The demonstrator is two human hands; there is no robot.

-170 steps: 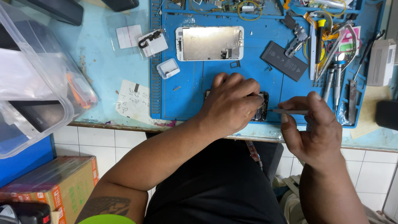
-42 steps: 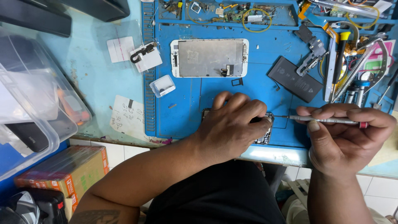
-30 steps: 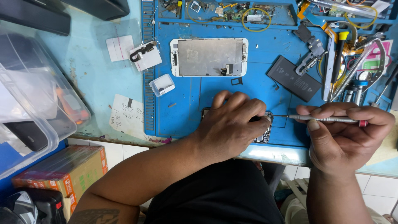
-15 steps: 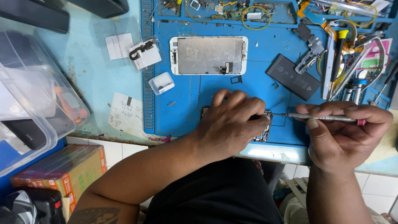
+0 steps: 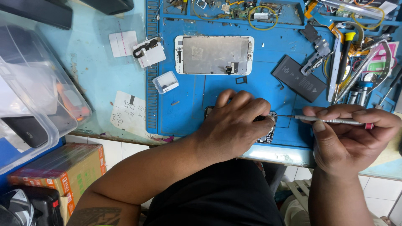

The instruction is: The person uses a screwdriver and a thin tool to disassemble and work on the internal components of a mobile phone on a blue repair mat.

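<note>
My left hand (image 5: 236,121) lies flat over an opened phone body (image 5: 269,133) on the blue work mat (image 5: 188,104), pinning it down; most of the phone is hidden under the fingers. My right hand (image 5: 349,136) holds a thin silver screwdriver (image 5: 331,121) with a red end, lying level, its tip touching the phone's right edge beside my left fingertips. A detached phone screen (image 5: 214,55) lies face down further up the mat. A black battery (image 5: 299,78) rests to the right of the screen.
Screwdrivers, tweezers and pliers (image 5: 356,71) crowd the mat's right side. Small bags and paper slips (image 5: 146,52) lie on the light blue table at left. Clear plastic bins (image 5: 29,104) overhang the left edge. A cardboard box (image 5: 63,167) sits below.
Since 5.7 s ago the view has shifted left and my right hand has raised the screwdriver level to the phone's edge. Over the last second both hands have barely moved.
</note>
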